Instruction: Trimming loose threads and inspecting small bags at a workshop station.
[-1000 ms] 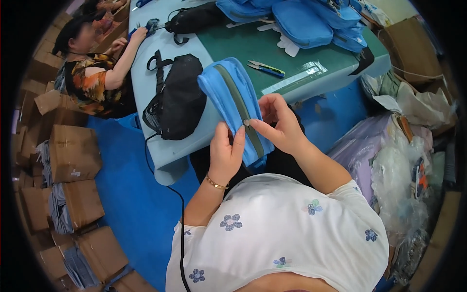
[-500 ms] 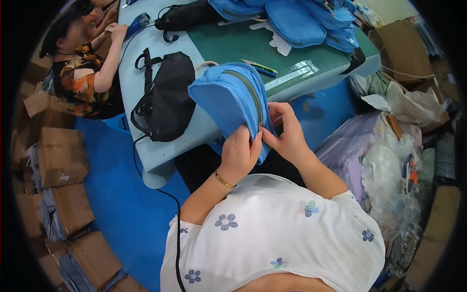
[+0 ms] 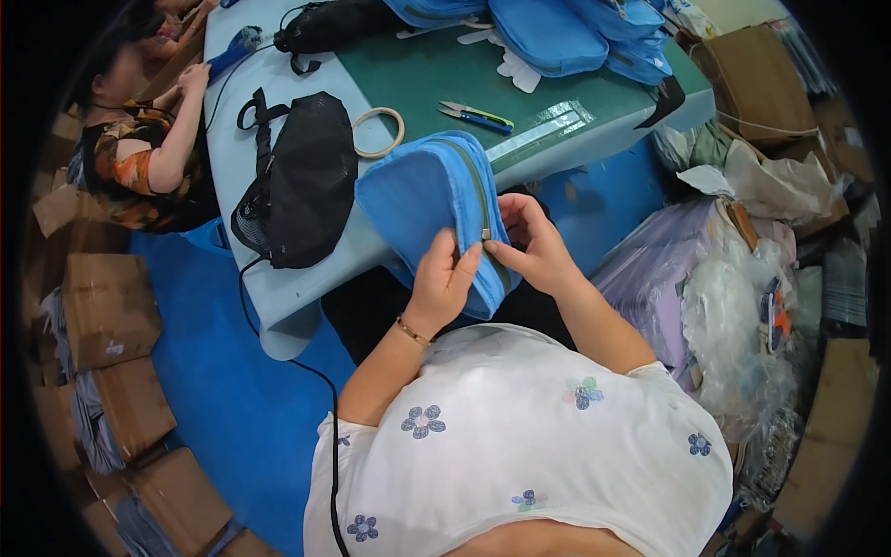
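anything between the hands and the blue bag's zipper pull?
Nothing visible. Both hands already hold the blue bag: the left hand and right hand meet with fingertips at the zipper pull. The black bag and the scissors lie clear on the table.

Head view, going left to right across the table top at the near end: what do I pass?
Black mesh bag → ring of tape → blue zip pouch, held by left hand and right hand → snips → clear ruler.
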Demonstrator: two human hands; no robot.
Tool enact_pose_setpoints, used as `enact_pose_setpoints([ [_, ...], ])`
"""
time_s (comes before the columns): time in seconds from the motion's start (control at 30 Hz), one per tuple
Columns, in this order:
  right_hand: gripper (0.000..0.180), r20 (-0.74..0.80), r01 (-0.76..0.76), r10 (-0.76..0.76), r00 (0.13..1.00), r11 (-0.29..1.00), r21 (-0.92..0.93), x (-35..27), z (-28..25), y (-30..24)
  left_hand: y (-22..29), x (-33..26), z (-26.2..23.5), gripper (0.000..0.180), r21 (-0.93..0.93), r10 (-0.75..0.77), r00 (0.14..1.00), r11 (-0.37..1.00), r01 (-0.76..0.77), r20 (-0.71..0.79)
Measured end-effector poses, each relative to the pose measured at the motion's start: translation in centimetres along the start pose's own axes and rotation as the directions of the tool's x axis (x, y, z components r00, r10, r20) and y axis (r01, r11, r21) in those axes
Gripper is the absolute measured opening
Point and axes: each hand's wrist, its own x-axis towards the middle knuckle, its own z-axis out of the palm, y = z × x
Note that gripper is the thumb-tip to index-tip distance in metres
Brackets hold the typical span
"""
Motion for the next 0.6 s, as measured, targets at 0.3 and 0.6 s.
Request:
enact_pose_setpoints([
  [0.3, 0.045, -0.19, 0.105, -0.246, 0.951, 0.829, -0.549, 0.3, 1.4, 2.3, -0.8, -0.9, 0.9, 0.016, 0.317, 0.183, 0.96, 0.916, -0.245, 0.213],
  [0.6, 0.052, -0.363, 0.212, -0.307, 0.88, 0.936, -0.28, 0.3, -3.2, 1.4, 4.5, 0.3, -0.7, 0.016, 0.029, 0.122, 0.894, 0.988, -0.149, 0.43],
])
